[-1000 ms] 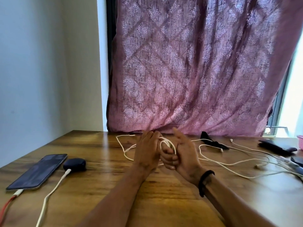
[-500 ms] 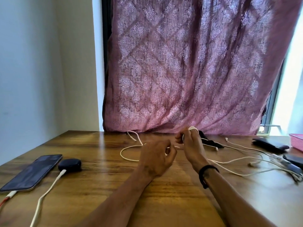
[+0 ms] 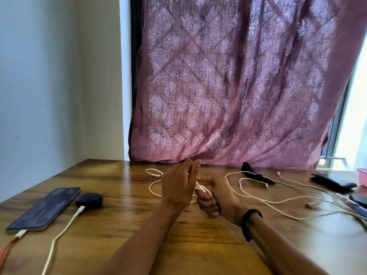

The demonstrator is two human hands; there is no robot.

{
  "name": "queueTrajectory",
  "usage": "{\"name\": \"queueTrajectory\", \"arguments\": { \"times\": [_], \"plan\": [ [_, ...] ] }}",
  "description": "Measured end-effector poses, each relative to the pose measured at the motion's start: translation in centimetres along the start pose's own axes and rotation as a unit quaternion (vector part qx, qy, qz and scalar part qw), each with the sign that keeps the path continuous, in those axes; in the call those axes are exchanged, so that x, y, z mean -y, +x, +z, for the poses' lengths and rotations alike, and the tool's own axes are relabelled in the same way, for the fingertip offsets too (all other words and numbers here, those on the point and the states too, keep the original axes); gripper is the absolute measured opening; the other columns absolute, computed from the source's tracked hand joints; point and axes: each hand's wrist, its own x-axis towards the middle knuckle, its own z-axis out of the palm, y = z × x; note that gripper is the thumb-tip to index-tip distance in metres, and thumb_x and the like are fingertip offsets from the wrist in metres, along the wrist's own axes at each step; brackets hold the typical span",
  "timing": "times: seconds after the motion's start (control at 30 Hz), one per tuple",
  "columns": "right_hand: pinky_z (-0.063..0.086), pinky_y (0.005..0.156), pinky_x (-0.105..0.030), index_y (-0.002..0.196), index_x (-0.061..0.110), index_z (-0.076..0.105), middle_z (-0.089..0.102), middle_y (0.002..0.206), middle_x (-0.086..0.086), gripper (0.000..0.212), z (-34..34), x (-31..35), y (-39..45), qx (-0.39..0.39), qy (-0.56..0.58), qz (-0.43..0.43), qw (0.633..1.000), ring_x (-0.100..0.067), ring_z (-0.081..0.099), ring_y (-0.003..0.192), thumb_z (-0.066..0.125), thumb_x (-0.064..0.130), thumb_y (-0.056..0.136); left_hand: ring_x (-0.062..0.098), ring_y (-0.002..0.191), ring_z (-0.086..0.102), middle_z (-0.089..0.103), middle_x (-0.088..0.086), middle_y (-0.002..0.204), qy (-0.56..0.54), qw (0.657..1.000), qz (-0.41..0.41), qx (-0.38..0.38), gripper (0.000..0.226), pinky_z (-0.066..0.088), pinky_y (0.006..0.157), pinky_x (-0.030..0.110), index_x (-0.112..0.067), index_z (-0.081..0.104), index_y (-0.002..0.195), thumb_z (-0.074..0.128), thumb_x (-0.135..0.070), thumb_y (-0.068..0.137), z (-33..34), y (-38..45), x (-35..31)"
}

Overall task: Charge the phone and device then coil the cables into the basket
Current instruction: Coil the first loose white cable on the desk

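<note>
At the middle of the wooden table (image 3: 198,245) my right hand (image 3: 216,197) is curled round several loops of a white cable (image 3: 254,197). My left hand (image 3: 176,185) is raised beside it, fingers fairly straight, with the cable passing between its fingertips. The cable's loose lengths trail left and right over the table. A dark phone (image 3: 45,208) lies at the left with a red cable (image 3: 8,247) plugged in. Beside it a dark blue earbud case (image 3: 89,199) has a white cable (image 3: 59,235) plugged in. A pink basket (image 3: 362,175) shows at the right edge.
A black cloth strap (image 3: 256,174) lies near the curtain (image 3: 238,86). Dark flat devices (image 3: 331,181) and more white cable ends (image 3: 345,201) crowd the right side. A wall stands at the left, a window at the far right.
My right hand came down from near the curtain toward me with the cable loops. My left hand rose beside it and straightened its fingers. The view shifted slightly.
</note>
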Motion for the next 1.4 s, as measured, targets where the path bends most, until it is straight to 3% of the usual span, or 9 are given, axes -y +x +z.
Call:
{"name": "queueTrajectory", "arguments": {
  "times": [0.2, 0.47, 0.57, 0.7, 0.8, 0.9, 1.0, 1.13, 1.4],
  "plan": [
    [0.021, 0.045, -0.031, 0.069, 0.017, 0.036, 0.024, 0.052, 0.001, 0.032, -1.2, 0.9, -0.2, 0.179, 0.251, -0.066, 0.949, -0.015, 0.017, 0.045, 0.027, 0.038, 0.091, 0.025, 0.066, 0.063, 0.068, 0.003, 0.069, -0.050, 0.998, -0.013, 0.039, 0.056, 0.043, 0.070, 0.043, -0.020, 0.059, 0.075, 0.024, -0.047, 0.108, 0.8, -0.5, 0.0],
    [0.044, 0.072, -0.034, 0.081, 0.012, 0.056, 0.054, 0.070, -0.005, 0.031, -3.5, 2.7, -0.3, -0.074, 0.357, -0.243, 0.899, -0.019, 0.050, 0.064, 0.037, 0.022, 0.103, 0.033, 0.077, 0.068, 0.073, 0.007, 0.082, -0.026, 0.985, 0.106, 0.133, 0.038, 0.049, 0.063, 0.044, -0.025, 0.056, 0.102, 0.028, -0.051, 0.105, 2.2, -1.9, -1.1],
    [0.054, 0.081, -0.038, 0.091, 0.008, 0.062, 0.068, 0.081, -0.010, 0.026, -4.7, 2.2, 0.4, -0.193, 0.264, -0.253, 0.911, -0.022, 0.067, 0.074, 0.043, 0.019, 0.105, 0.033, 0.070, 0.066, 0.069, 0.007, 0.072, -0.015, 0.980, 0.144, 0.136, 0.038, 0.046, 0.058, 0.041, -0.023, 0.055, 0.089, 0.035, -0.051, 0.105, 2.2, -2.0, -1.8],
    [0.058, 0.073, -0.038, 0.096, 0.004, 0.066, 0.074, 0.087, -0.008, 0.034, -4.5, 1.1, 0.7, -0.343, -0.102, -0.214, 0.909, -0.018, 0.069, 0.081, 0.038, 0.020, 0.106, 0.024, 0.067, 0.067, 0.071, 0.002, 0.072, -0.005, 0.985, 0.145, 0.096, 0.039, 0.042, 0.054, 0.037, -0.024, 0.060, 0.085, 0.043, -0.054, 0.103, 1.4, -1.5, -2.2],
    [0.050, 0.063, -0.029, 0.078, 0.017, 0.056, 0.063, 0.069, 0.006, 0.035, -3.0, 0.5, -0.1, -0.307, -0.249, -0.206, 0.895, -0.008, 0.058, 0.065, 0.038, 0.023, 0.107, 0.015, 0.069, 0.064, 0.071, -0.003, 0.075, -0.025, 0.988, 0.145, 0.055, 0.022, 0.044, 0.060, 0.035, -0.028, 0.065, 0.088, 0.054, -0.041, 0.102, 0.5, -0.9, -2.1],
    [0.041, 0.057, -0.020, 0.068, 0.015, 0.052, 0.056, 0.052, 0.010, 0.051, -1.5, 0.0, -1.0, -0.226, -0.268, -0.180, 0.919, -0.002, 0.050, 0.050, 0.029, 0.026, 0.112, 0.017, 0.067, 0.062, 0.066, -0.003, 0.072, -0.004, 0.994, 0.097, 0.049, 0.039, 0.045, 0.061, 0.038, -0.025, 0.057, 0.079, 0.041, -0.049, 0.106, 0.0, -0.6, -1.8],
    [0.034, 0.047, -0.025, 0.067, 0.012, 0.060, 0.049, 0.051, -0.004, 0.068, -0.1, -0.2, -0.8, -0.149, -0.159, -0.134, 0.967, -0.013, 0.041, 0.044, 0.023, 0.046, 0.113, 0.018, 0.060, 0.062, 0.065, -0.002, 0.065, 0.002, 0.998, 0.053, 0.023, 0.041, 0.044, 0.054, 0.035, -0.025, 0.055, 0.078, 0.040, -0.050, 0.106, -0.1, -0.3, -1.4],
    [0.017, 0.045, -0.026, 0.054, 0.018, 0.039, 0.026, 0.048, -0.001, 0.072, -0.3, -0.4, 0.1, -0.086, -0.059, -0.038, 0.994, -0.015, 0.019, 0.043, 0.024, 0.070, 0.102, 0.026, 0.057, 0.063, 0.066, 0.004, 0.062, -0.003, 1.000, 0.006, -0.003, 0.046, 0.040, 0.052, 0.036, -0.021, 0.058, 0.074, 0.038, -0.047, 0.106, 0.0, 0.2, -0.6],
    [0.014, 0.038, -0.023, 0.057, 0.018, 0.027, 0.012, 0.045, 0.000, 0.053, -2.0, 0.7, 0.0, 0.056, 0.216, -0.076, 0.972, -0.016, 0.007, 0.039, 0.034, 0.053, 0.096, 0.021, 0.054, 0.053, 0.055, 0.001, 0.056, -0.118, 0.991, -0.038, 0.043, 0.055, 0.039, 0.055, 0.039, -0.025, 0.041, 0.061, 0.027, -0.049, 0.107, 1.8, -0.6, -0.7]
  ]
}}
